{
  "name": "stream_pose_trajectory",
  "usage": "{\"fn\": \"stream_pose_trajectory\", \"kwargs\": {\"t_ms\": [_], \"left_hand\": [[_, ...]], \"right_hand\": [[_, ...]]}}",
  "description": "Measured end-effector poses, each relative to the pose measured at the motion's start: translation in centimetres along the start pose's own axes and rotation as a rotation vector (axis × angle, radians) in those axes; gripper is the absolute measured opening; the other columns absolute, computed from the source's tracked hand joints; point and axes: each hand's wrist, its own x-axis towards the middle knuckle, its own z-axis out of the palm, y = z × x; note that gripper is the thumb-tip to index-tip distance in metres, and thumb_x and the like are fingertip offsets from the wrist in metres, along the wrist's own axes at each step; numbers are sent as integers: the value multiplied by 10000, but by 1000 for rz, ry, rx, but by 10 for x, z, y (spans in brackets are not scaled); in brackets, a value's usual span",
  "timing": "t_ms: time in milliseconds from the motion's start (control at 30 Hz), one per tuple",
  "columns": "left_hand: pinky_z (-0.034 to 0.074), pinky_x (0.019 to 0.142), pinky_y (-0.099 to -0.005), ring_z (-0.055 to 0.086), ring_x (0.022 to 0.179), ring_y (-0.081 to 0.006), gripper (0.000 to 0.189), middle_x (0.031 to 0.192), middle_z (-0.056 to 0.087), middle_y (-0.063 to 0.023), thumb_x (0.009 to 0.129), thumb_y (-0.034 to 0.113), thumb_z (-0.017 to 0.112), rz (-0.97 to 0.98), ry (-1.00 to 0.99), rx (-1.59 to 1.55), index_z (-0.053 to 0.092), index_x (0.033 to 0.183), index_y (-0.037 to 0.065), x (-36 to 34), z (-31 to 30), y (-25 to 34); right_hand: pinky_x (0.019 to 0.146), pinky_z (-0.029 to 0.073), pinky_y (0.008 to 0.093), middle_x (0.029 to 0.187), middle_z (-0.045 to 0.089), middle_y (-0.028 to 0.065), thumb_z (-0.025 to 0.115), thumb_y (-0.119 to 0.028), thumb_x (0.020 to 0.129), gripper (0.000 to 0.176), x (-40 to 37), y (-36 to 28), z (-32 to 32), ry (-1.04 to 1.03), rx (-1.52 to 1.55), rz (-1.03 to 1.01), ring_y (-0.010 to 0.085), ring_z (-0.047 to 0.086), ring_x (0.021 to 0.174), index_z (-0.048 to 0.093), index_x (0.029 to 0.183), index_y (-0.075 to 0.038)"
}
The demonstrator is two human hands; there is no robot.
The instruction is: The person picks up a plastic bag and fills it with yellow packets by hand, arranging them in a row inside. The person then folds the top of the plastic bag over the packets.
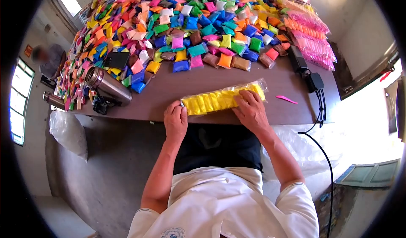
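Observation:
A long clear plastic bag of yellow packets [207, 103] lies at a slight slant near the front edge of the table, its loose plastic end to the right. At its left end my left hand [175, 119] is closed, pinching the corner of the bag between thumb and fingers. My right hand [251, 111] grips the bag's right part, with curled fingers on top and the thumb at the near side. To the right of that hand lies a small pink plastic tool [286, 99].
A big heap of colourful small packets [169, 31] covers the table's far side. Filled long bags [311, 39] are stacked at right, near black power adapters [314, 82] with cables. A steel flask [108, 85] lies at left. A person [51, 60] is at far left.

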Motion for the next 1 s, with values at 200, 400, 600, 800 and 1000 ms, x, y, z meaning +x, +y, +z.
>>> {"fn": "stream_pose_trajectory", "kwargs": {"t_ms": [200, 400, 600, 800, 1000], "left_hand": [[473, 910, -427, 595, 1007, -314, 197, 1103, 615, -133, 967, 191, 541, -4, 3, 6, 616, 957, 9, -2, 1, 0], [471, 912, -427, 596, 1010, -311, 193, 1107, 612, -130, 965, 190, 542, -12, -3, 14, 613, 956, 11, -3, 0, 2], [468, 903, -426, 597, 1006, -311, 182, 1102, 612, -128, 956, 180, 547, -11, 13, 2, 610, 941, 10, -3, 1, 2], [469, 899, -427, 597, 999, -314, 172, 1101, 612, -131, 949, 170, 553, 4, 4, 10, 609, 936, 8, -3, 1, 1], [471, 900, -421, 591, 1010, -309, 220, 1130, 603, -139, 975, 191, 531, 13, -15, 19, 608, 970, -14, -4, 1, 0]], "right_hand": [[971, 422, 433, 1153, 565, 114, 737, -180, 763, 406, 2, 3, -6, -57, -45, 0, 317, 527, 1100, 626, 1143, -89], [978, 404, 437, 1148, 555, 106, 732, -223, 776, 412, 4, -3, -5, -71, -118, 15, 305, 514, 1112, 637, 1167, -135], [1012, 378, 449, 1142, 547, 112, 744, -222, 763, 403, 2, -4, -1, -24, -131, 5, 305, 515, 1104, 648, 1146, -140], [1041, 362, 464, 1176, 535, 121, 754, -221, 756, 399, 2, 1, 0, -32, -134, -25, 311, 501, 1136, 655, 1134, -139], [1029, 385, 463, 1227, 533, 132, 743, -221, 777, 383, 0, 2, 2, -52, -95, -1, 332, 490, 1174, 652, 1136, -122]]}}
